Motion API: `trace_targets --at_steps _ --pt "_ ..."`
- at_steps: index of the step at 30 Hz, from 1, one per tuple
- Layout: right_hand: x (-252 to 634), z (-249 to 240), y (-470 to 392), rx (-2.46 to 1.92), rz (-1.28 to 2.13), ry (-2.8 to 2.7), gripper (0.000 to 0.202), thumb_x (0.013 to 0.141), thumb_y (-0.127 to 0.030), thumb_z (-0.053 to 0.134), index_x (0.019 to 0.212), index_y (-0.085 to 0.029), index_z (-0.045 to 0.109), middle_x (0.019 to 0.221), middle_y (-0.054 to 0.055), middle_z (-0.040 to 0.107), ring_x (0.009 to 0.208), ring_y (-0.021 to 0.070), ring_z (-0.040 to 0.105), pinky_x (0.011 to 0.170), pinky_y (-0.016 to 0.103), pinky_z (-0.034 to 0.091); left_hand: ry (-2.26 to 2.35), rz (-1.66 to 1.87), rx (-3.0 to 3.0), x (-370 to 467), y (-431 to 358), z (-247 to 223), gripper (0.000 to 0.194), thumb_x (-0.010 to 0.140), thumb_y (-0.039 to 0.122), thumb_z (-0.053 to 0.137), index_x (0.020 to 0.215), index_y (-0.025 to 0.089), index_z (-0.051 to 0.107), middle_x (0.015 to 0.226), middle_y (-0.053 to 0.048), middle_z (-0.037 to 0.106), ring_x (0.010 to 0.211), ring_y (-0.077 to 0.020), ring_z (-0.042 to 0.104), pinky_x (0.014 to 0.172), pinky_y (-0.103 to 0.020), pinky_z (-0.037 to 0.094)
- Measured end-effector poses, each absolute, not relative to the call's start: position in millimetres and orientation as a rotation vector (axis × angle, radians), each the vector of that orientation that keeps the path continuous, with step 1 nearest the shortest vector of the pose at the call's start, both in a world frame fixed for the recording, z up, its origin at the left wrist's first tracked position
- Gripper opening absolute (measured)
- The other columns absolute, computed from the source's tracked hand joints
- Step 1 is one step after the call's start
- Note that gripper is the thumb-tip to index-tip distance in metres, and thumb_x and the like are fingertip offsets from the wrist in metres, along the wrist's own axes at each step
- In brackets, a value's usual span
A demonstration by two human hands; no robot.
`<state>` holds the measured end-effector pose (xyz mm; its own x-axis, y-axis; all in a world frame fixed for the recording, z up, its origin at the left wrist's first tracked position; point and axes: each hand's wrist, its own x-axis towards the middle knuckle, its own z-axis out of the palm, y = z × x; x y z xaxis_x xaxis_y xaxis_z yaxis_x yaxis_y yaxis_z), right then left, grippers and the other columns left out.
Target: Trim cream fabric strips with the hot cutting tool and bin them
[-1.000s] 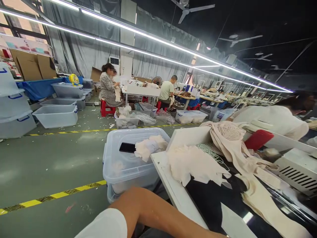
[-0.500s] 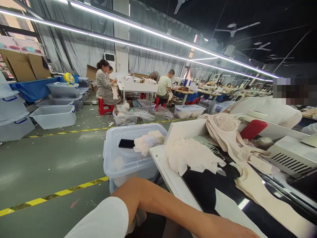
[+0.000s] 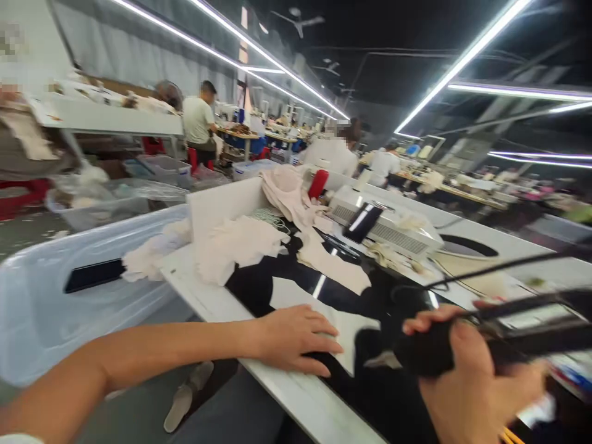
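Note:
My left hand [image 3: 300, 339] lies flat with fingers spread, partly over a white cut fabric piece [image 3: 354, 327] on the black tabletop [image 3: 388, 299]. Over the table's right side, my right hand [image 3: 481, 370] is wrapped round a dark corded tool [image 3: 423, 351] with a rounded front. Motion smears this tool, so its kind is unclear. Beyond the left hand lies a curved beige fabric piece [image 3: 333, 265]. A pile of cream cut pieces [image 3: 235, 246] rests at the table's left, beside pale green cord [image 3: 272, 217].
A clear plastic box [image 3: 37, 296] stands left of the table, with a dark phone [image 3: 92, 275] on its lid. Another dark device [image 3: 363, 223] leans on a vented white machine [image 3: 398, 237]. Beige garments [image 3: 287, 191] hang over the white partition [image 3: 222, 200]. People sit working farther back.
The view has swung right, bringing my whole left hand and my right hand with the dark tool into sight. My left hand shows on the white fabric piece.

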<state>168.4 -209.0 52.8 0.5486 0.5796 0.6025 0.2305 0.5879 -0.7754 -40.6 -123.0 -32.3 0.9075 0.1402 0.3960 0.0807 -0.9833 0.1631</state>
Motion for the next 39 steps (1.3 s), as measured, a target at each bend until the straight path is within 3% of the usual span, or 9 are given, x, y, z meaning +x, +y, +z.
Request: trace_targets --at_steps 2,6,11,16,22,28,33,39 --pt "166.0 55.3 -212.8 -0.900 0.274 -0.853 0.045 0.081 -0.035 0.090 0.115 -0.024 0.063 0.080 -0.006 0.067 0.060 0.0131 0.063 0.054 0.028 0.058 0.162 0.647 2.816 -45.2 -116.6 -30.7 0.041 0.109 0.040 0.068 0.145 0.019 0.068 0.145 -0.011 0.072 0.134 -0.0275 0.067 0.123 -0.042 0.048" --pt "152.9 60.0 -213.4 -0.884 0.278 -0.851 0.046 0.080 -0.039 0.089 0.113 -0.024 0.060 0.076 -0.006 0.067 0.055 0.0127 0.063 0.051 0.028 0.057 0.156 0.637 2.784 -45.6 -114.0 -22.2 0.031 0.110 0.030 0.066 0.138 0.018 0.068 0.135 -0.011 0.074 0.126 -0.0264 0.069 0.114 -0.040 0.054" --pt "148.3 60.0 -222.3 -0.843 0.326 -0.855 0.045 0.081 -0.039 0.090 0.113 -0.025 0.062 0.076 -0.005 0.068 0.054 0.0136 0.063 0.050 0.029 0.058 -0.075 0.661 2.975 -27.7 -122.4 -13.9 0.013 0.111 0.028 0.064 0.113 0.017 0.071 0.110 -0.006 0.075 0.103 -0.0213 0.071 0.098 -0.033 0.058" --pt "148.0 51.0 -230.1 -0.855 0.372 -0.886 0.040 0.086 -0.040 0.087 0.117 -0.027 0.064 0.081 -0.003 0.067 0.058 0.0149 0.064 0.053 0.031 0.059 -0.325 0.703 3.154 -13.1 -128.1 -15.7 0.020 0.105 0.008 0.061 0.087 0.016 0.066 0.085 -0.003 0.066 0.078 -0.0171 0.062 0.078 -0.029 0.057" --pt "152.4 33.6 -233.1 -0.833 0.435 -0.957 0.036 0.092 -0.037 0.082 0.123 -0.031 0.064 0.085 0.000 0.067 0.063 0.0163 0.065 0.056 0.033 0.061 -0.300 0.639 3.253 -12.5 -129.6 -21.2 0.019 0.098 0.007 0.067 0.081 0.016 0.063 0.080 -0.002 0.060 0.069 -0.0166 0.055 0.064 -0.029 0.052" --pt "152.3 32.9 -235.4 -0.803 0.468 -0.966 0.032 0.095 -0.036 0.080 0.124 -0.031 0.065 0.086 0.000 0.069 0.064 0.0166 0.069 0.058 0.032 0.062 -0.241 0.680 3.198 -7.8 -131.8 -28.8 0.019 0.098 0.007 0.066 0.082 0.016 0.063 0.081 -0.001 0.063 0.069 -0.0156 0.056 0.067 -0.029 0.054" --pt "145.8 46.2 -234.2 -0.794 0.426 -0.929 0.038 0.088 -0.041 0.087 0.118 -0.028 0.066 0.080 -0.002 0.068 0.058 0.0153 0.065 0.052 0.030 0.059 0.064 0.652 2.837 -5.8 -129.6 -27.2 0.010 0.101 0.016 0.070 0.092 0.018 0.068 0.094 0.001 0.075 0.085 -0.0152 0.069 0.080 -0.026 0.056" --pt "138.3 59.4 -229.1 -0.769 0.414 -0.878 0.042 0.083 -0.041 0.091 0.113 -0.026 0.066 0.077 -0.005 0.069 0.055 0.0151 0.064 0.048 0.029 0.057 0.228 0.525 2.353 -10.3 -124.3 -12.0 0.010 0.099 0.010 0.071 0.098 0.019 0.073 0.102 0.001 0.078 0.094 -0.0144 0.072 0.089 -0.023 0.052"
